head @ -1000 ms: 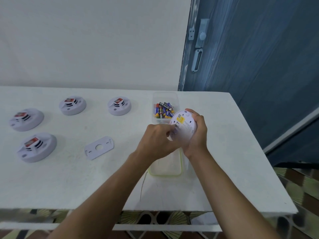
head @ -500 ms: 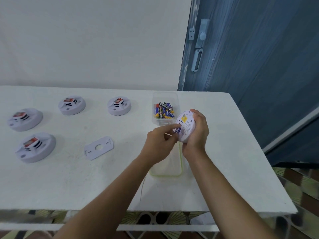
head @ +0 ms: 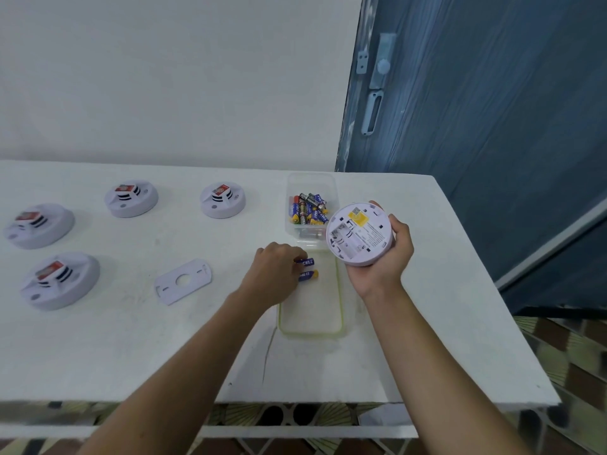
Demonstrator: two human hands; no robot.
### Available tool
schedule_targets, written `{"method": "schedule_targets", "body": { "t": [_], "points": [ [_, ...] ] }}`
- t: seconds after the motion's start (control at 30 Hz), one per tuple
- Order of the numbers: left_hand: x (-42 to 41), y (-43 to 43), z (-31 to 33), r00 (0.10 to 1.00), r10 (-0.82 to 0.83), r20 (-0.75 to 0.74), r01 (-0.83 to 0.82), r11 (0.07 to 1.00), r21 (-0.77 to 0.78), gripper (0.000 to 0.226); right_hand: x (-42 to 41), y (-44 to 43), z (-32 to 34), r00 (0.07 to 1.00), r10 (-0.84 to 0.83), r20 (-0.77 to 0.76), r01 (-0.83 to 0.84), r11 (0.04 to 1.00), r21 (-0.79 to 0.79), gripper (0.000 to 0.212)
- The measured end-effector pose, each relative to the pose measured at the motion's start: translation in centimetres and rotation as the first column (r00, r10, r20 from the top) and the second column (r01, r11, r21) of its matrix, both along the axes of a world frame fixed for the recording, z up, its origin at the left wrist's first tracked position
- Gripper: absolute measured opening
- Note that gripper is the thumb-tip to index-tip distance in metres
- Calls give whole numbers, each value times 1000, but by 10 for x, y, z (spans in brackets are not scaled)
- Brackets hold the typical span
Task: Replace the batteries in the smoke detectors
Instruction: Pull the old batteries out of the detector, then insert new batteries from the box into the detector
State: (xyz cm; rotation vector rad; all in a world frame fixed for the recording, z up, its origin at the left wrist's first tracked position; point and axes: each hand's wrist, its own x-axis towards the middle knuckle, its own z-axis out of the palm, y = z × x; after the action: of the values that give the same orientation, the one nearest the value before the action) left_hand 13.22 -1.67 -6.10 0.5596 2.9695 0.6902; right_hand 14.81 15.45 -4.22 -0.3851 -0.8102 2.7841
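Nearest the camera, a matte white table [head: 164, 349] with a thin crack line near its front edge is seen, and patterned floor tiles [head: 574, 356] are visible under and beside it. A flat, clear rectangular lid [head: 310, 313] with rounded corners and a yellowish rim is laid on the table between the two bare forearms. The left hand [head: 277, 274] is held low over the lid's far end, fingers curled, and two blue batteries [head: 307, 262] are pinched at the fingertips; whether they're touching the lid can't really be told. Just to the right, the smoke detector [head: 359, 236] is cradled up off the table in the right hand [head: 384, 267], with the fingers wrapped round its rim. It's a round, smooth, pale plastic disc, tilted with its back towards the camera, so a yellow sticker, a printed label and an open recess can be made out. Left of the hands, a flat white mounting plate [head: 183, 281] with a round centre hole is lying on the table. Further left, four more detectors are spread out well apart, each domed with a slotted top and a red sticker: one near [head: 60, 280], one at the left edge [head: 38, 224] and two further back [head: 131, 198] [head: 222, 199]. Behind the lid, a clear plastic tub [head: 310, 182] is filled with a jumble of loose batteries [head: 308, 210]. A plain white wall [head: 164, 77] and a blue wood-grain door [head: 492, 126] with a metal latch [head: 377, 83] are seen at the back.
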Motion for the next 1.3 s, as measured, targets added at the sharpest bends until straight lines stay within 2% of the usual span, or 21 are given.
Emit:
{"method": "schedule_targets", "body": {
  "t": [0.33, 0.57, 0.7, 0.77, 0.83, 0.97, 1.03, 1.2, 1.23, 1.3],
  "points": [
    [-4, -3, 2, 997, -77, 0, 77, 997, 11, 29, -7, 6, 0, 1000, -8, -8, 8, 1000, -5, 33],
    [-21, 11, 30, 977, 28, -213, 31, 963, 267, 12, -16, 16, 0, 1000, -24, -4, 24, 999, -27, 36],
    [-51, 27, 46, 978, 79, -193, -10, 942, 335, 16, -24, 21, 0, 1000, -31, -3, 31, 999, -15, 37],
    [-72, 34, 47, 986, 112, -123, -70, 950, 304, 22, -27, 24, 1, 999, -37, 14, 37, 999, -5, 37],
    [-92, 42, 46, 993, 101, -61, -88, 978, 191, 31, -30, 26, 3, 999, -42, 30, 42, 999, 5, 37],
    [-120, 58, 42, 996, -87, -12, 85, 988, -131, 46, -38, 31, 6, 998, -48, 50, 47, 999, 28, 37],
    [-130, 62, 36, 994, -109, 6, 108, 973, -205, 46, -41, 33, 6, 998, -45, 48, 43, 999, 31, 36],
    [-146, 66, 27, 994, -98, -44, 85, 969, -233, 19, -51, 40, 3, 998, -52, 40, 50, 998, 29, 37],
    [-147, 65, 27, 995, -92, -43, 81, 974, -212, 14, -52, 41, 3, 998, -53, 34, 52, 998, 27, 36],
    [-148, 63, 27, 999, -50, -21, 48, 996, -71, 9, -54, 42, 2, 998, -53, 29, 52, 998, 24, 36]
  ]
}}
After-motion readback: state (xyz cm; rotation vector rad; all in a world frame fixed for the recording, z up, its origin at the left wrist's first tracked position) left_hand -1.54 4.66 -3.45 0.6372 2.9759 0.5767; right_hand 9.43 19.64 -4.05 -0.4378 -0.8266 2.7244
